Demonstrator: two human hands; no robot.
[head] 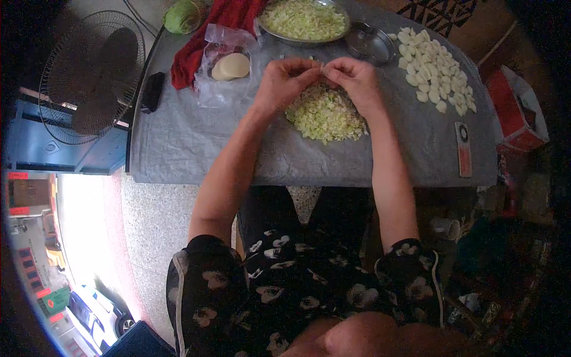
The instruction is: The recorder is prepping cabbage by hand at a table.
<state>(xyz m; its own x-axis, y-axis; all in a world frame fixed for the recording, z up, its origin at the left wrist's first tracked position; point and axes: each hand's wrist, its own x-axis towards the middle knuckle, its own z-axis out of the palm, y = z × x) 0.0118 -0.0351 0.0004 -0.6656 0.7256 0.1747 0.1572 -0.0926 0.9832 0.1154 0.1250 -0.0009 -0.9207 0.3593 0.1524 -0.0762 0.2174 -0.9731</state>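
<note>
Above a mound of finely chopped pale-green vegetable (328, 117), my left hand (287, 80) and my right hand (354, 82) meet fingertip to fingertip. Both pinch a small pale piece (322, 67) that the fingers mostly hide; its exact kind is unclear. Left of my hands, a short stack of round dough wrappers (231, 67) rests on an opened clear plastic bag (216, 96). To the right lies a spread of many small white dumplings (432, 69). Beyond the hands stands a steel bowl (303, 43) heaped with chopped vegetable (305, 20).
A shallow round metal dish (379, 47) sits beside the bowl. Along the left are a red cloth (189, 64), a green cabbage (182, 18), a dark oblong object (153, 92) and a wire-caged fan (91, 76). A flat red-and-white item (464, 151) lies near the table's right edge, with a red box (511, 105) beyond.
</note>
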